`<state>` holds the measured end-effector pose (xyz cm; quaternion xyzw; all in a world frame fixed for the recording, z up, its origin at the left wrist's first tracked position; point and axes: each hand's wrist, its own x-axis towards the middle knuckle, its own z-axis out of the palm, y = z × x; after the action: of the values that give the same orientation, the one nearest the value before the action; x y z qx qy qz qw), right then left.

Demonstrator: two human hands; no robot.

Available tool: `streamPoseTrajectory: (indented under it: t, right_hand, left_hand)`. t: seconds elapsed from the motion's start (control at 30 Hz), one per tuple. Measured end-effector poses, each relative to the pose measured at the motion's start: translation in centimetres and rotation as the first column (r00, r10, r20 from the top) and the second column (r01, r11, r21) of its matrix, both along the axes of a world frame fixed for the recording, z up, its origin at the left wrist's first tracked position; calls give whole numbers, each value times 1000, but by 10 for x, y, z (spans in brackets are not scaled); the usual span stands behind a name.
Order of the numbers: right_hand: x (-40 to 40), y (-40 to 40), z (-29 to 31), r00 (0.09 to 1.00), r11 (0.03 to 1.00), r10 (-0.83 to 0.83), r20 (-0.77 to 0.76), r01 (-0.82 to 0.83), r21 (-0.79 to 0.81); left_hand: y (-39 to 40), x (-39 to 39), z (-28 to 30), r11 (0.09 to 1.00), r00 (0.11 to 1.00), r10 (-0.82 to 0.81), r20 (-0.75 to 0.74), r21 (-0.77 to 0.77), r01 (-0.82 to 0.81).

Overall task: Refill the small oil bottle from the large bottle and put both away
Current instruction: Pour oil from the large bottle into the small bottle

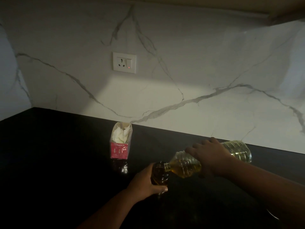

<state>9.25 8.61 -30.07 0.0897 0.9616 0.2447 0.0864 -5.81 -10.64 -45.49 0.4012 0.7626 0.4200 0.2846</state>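
Small oil bottle mid-refill: we grip it w/ left hand, right hand wraps tipped large bottle; capping & storing both left

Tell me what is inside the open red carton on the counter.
The red carton stands open at the top, with crumpled white paper or plastic showing inside its upper part. Whatever lies lower down is hidden by its walls, and the dim light leaves the white material unclear.

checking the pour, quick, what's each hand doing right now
Left hand: grips the small oil bottle, standing on the black counter.
Right hand: grips the large oil bottle, tipped with its mouth at the small bottle's opening.
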Motion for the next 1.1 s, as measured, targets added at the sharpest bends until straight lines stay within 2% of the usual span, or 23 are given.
streamPoseTrajectory:
  t: [1.1]
  right_hand:
    - [1, -2, -2, 1000, 1000, -17, -5, 17, -4]
  left_hand:
    - [1, 2, 1, 1000, 1000, 23, 0, 6, -23]
